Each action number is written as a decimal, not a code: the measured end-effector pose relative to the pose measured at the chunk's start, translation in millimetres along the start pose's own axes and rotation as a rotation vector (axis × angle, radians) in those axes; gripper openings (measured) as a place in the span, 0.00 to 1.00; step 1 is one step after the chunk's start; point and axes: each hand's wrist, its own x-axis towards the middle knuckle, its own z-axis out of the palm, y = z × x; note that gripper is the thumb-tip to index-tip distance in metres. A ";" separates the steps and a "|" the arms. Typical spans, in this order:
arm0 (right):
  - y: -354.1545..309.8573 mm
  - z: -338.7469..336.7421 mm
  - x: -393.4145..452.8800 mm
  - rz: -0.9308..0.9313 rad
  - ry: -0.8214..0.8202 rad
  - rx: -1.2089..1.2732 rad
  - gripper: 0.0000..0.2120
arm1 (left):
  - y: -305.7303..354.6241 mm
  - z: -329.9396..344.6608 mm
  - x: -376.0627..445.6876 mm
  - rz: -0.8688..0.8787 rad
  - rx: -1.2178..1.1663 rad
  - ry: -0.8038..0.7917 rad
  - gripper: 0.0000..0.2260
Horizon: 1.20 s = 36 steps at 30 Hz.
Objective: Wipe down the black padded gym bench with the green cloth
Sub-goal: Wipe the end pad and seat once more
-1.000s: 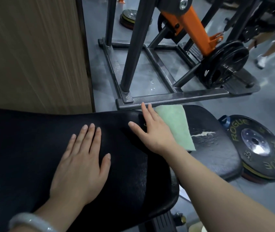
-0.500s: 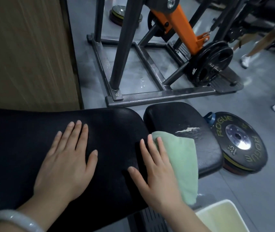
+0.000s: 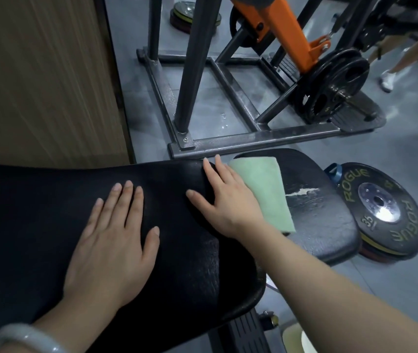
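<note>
The black padded bench has a long back pad (image 3: 37, 212) running left and a smaller seat pad (image 3: 330, 220) to the right, with a worn, cracked white patch on it. My left hand (image 3: 113, 240) lies flat with fingers spread on the back pad, holding nothing. My right hand (image 3: 225, 200) presses flat on the green cloth (image 3: 266, 192) at the gap between the two pads, near the far edge. Its fingers are extended, and most of the cloth shows to the right of the hand on the seat pad.
A steel machine frame (image 3: 253, 141) with an orange arm (image 3: 284, 29) and a loaded plate stands just beyond the bench. A Rogue weight plate stack (image 3: 386, 210) lies on the floor at the right. A wood panel (image 3: 37, 72) rises far left. Another person's legs (image 3: 401, 54) are at far right.
My right hand has slid the cloth from the near edge of the seat pad back to the far edge. The left hand has stayed flat on the back pad.
</note>
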 end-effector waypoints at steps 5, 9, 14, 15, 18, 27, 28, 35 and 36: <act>1.5 -0.2 -7.1 -0.025 0.038 0.040 0.37 | 1.0 0.6 0.3 0.012 0.001 -0.011 0.31; 4.8 3.5 -59.0 -0.056 0.071 0.081 0.40 | -0.1 0.4 0.8 0.016 0.002 -0.015 0.31; 5.4 9.2 -105.3 -0.050 0.121 0.117 0.39 | 0.4 -0.8 0.9 0.020 -0.016 -0.021 0.31; 5.6 10.4 -111.6 -0.053 0.132 0.129 0.38 | 0.2 -1.1 1.1 0.020 -0.016 -0.023 0.31; 6.6 12.3 -125.0 -0.062 0.161 0.182 0.36 | -0.8 -1.7 1.1 0.020 -0.016 -0.037 0.31; 21.6 23.0 -130.1 -0.187 0.244 0.156 0.36 | -0.5 2.4 -0.1 0.015 -0.016 0.021 0.29; 22.4 20.5 -127.1 -0.192 0.227 0.155 0.36 | -0.3 3.0 -0.1 0.018 -0.015 0.031 0.29; 17.8 5.6 -124.4 -0.138 0.035 0.164 0.35 | 0.3 3.7 0.9 0.022 0.011 0.022 0.30; 16.4 3.3 -123.1 -0.126 0.004 0.153 0.35 | 0.5 3.5 0.9 0.020 0.012 0.023 0.30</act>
